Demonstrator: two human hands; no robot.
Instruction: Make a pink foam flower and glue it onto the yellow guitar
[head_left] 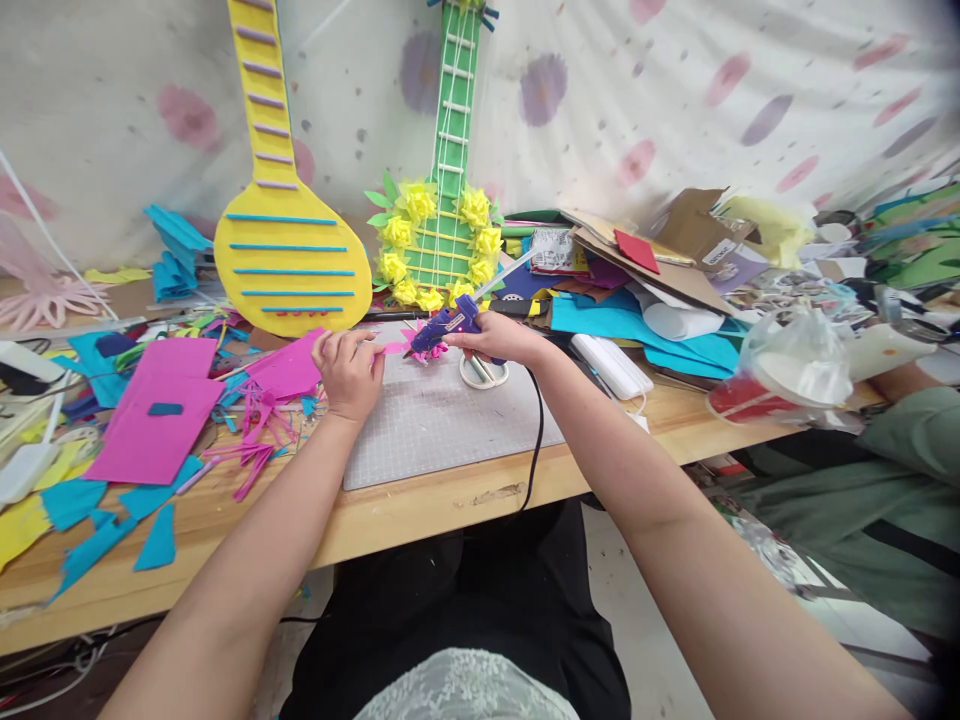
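My left hand [349,372] is closed, pinching a small pink strip [393,348] between thumb and fingers. In my right hand [501,337] is a blue-purple hot glue gun [452,321], with a white glue stick [506,272] sticking out of its back. The gun's nozzle points left, close to the strip's end; whether they touch I cannot tell. Right by the nozzle, a bright pink paper flower [427,347] lies on the grey cutting mat [442,430]. A pale ring-shaped thing [484,374] lies below my right hand.
A yellow paper guitar shape [292,265] and a green one with yellow flowers [450,150] lean at the back. Magenta sheets [157,410] and blue scraps litter the left. Cardboard [637,255], a white box [611,365] and a bagged cup [780,375] stand right, beside another person's green clothing [885,500].
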